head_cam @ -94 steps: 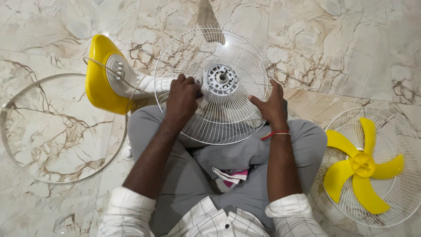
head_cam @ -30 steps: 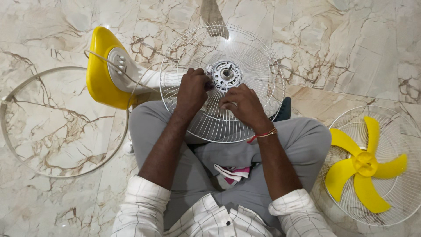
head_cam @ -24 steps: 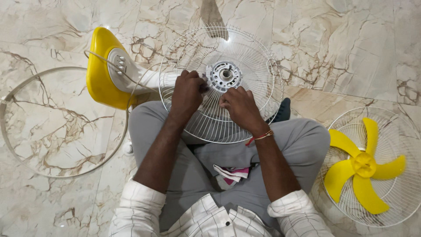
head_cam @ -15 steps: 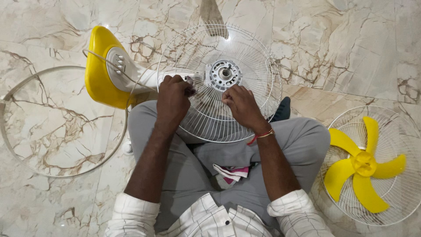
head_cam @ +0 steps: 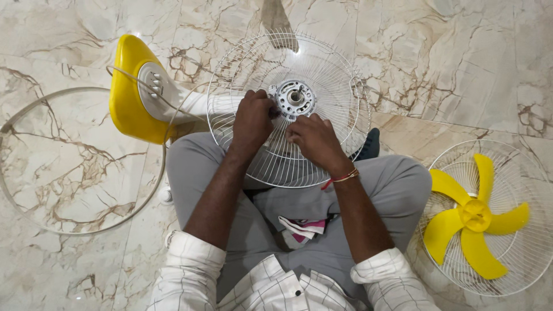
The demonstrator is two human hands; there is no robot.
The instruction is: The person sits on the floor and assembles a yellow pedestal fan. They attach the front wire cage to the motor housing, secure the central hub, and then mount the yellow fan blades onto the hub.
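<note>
A white wire grille lies across the person's lap, its metal hub at centre. The left hand sits at the hub's 9 o'clock, fingers curled narrow against the hub's edge; whether it pinches anything I cannot tell. The right hand rests on the wires at the hub's 5 o'clock, fingers bent. A yellow base lies at the grille's 9 o'clock, a yellow blade on a second grille at 4 o'clock, a white ring farther left
</note>
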